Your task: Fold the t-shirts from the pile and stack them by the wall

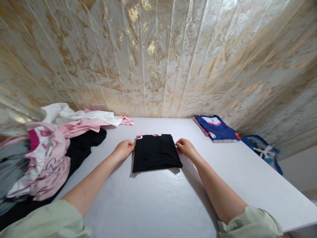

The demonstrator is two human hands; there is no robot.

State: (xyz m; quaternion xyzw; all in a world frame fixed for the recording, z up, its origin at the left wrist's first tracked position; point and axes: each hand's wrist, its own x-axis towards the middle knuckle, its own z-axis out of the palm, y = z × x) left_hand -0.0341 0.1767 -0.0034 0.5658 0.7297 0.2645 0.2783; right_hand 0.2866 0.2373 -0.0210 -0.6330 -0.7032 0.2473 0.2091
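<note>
A black garment, folded into a neat rectangle, lies flat on the white table. Red-and-white printed patches show along its far edge, and a curved neckline-like fold faces me. At its left side, my left hand is closed, thumb and fingers pinching the edge. My right hand is likewise closed at the right side, its fingertips on the fabric's edge. Exactly how much cloth sits between the fingers of either hand is too small to make out.
Loose clothes in pink, white, grey and black form a heap on the left. A folded navy garment lies at the back right of the white table. Beyond the right edge is a blue-trimmed clear bag. A gold-patterned curtain hangs behind.
</note>
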